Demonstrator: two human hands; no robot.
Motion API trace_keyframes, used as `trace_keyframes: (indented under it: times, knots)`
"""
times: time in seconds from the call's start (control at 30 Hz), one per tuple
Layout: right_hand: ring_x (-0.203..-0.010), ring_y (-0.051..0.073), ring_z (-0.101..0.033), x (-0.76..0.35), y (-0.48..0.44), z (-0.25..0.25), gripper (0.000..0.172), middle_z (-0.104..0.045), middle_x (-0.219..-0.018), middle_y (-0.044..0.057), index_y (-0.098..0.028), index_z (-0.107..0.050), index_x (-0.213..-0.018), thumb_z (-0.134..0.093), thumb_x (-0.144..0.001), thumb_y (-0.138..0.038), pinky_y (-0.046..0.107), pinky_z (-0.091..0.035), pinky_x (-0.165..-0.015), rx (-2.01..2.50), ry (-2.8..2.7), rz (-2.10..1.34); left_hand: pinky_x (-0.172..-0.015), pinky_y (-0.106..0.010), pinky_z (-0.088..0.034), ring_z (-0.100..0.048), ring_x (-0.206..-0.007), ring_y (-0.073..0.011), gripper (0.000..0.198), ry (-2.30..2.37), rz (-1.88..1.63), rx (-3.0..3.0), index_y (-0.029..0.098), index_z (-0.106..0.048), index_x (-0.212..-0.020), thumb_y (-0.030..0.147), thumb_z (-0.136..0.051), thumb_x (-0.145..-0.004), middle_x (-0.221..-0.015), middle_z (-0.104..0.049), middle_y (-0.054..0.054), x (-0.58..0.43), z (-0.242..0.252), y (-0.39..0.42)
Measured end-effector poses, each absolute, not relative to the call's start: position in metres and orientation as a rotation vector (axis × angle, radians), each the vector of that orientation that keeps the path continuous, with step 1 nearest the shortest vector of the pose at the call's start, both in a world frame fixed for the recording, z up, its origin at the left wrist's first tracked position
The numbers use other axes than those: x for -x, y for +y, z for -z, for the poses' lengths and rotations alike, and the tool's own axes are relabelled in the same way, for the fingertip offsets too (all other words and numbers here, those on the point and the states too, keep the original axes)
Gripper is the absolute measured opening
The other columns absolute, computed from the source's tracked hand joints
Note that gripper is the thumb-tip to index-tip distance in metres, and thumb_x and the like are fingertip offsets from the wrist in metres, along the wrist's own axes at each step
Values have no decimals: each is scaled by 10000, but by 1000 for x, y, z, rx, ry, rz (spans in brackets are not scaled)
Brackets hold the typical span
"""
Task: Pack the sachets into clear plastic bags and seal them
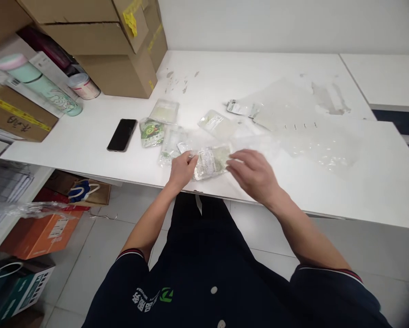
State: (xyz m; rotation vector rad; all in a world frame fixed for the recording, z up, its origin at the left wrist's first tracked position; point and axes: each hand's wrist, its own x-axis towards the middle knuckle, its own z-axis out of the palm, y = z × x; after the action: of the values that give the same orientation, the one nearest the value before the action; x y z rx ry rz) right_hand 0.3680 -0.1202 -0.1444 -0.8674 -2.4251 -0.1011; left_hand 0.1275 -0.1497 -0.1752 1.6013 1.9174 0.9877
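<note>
A clear plastic packet point(211, 161) with a white label and pale green contents lies at the front edge of the white table point(88, 136). My left hand point(183, 168) pinches its left end, fingers closed on it. My right hand point(254, 172) grips its right end, fingers curled, slightly blurred. Several similar small packets lie just behind: one green printed packet point(152, 132), one pale packet point(164, 110), one labelled packet point(214, 122), and another point(170, 146) beside my left hand.
A black phone point(122, 134) lies left of the packets. Large clear plastic bags point(303, 123) spread over the right of the table. Cardboard boxes point(122, 50), a mint bottle point(40, 84) and a can point(84, 85) stand at the back left. Boxes sit on the floor at left.
</note>
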Motion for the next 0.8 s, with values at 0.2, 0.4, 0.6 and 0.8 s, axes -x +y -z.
trace_keyframes:
  times: [0.2, 0.4, 0.6, 0.8]
  knots:
    - [-1423, 343, -390, -348, -104, 180, 582, -442, -1533, 137, -151, -450, -1454, -504, -878, -89, 546, -401, -1098, 841, -2902, 35, -673, -324, -431, -540, -605, -206, 658, 1958, -705, -1635, 133, -314, -1516, 284, -502, -904, -546, -509, 37, -122, 166, -136]
    - [-1404, 307, -429, -350, -93, 185, 564, -451, -1526, 134, -124, -454, -1460, -349, -916, -20, 487, -446, -1044, 827, -2910, -1, -828, -426, -486, -616, -915, -286, 562, 2133, -640, -1915, 204, -406, -1490, 343, -491, -953, -971, -661, -115, -125, 165, -141]
    - [-1339, 300, -503, -347, -86, 158, 576, -509, -1485, 117, -148, -496, -1427, -386, -873, -38, 483, -451, -1023, 878, -2982, -196, -1113, -428, -388, -472, -1331, -249, 484, 1495, -604, -2229, 198, -591, -1326, 487, -363, -1014, -1389, -566, -107, -108, 155, -148]
    - [-1128, 275, -643, -340, -45, 120, 484, -671, -1283, 93, -188, -569, -1376, -399, -923, -172, 420, -500, -937, 921, -2982, -566, -1013, -389, -455, -569, -1231, -268, 603, 1546, -561, -2019, 250, -580, -1338, 612, -602, -857, -1361, -611, -60, -99, 141, -134]
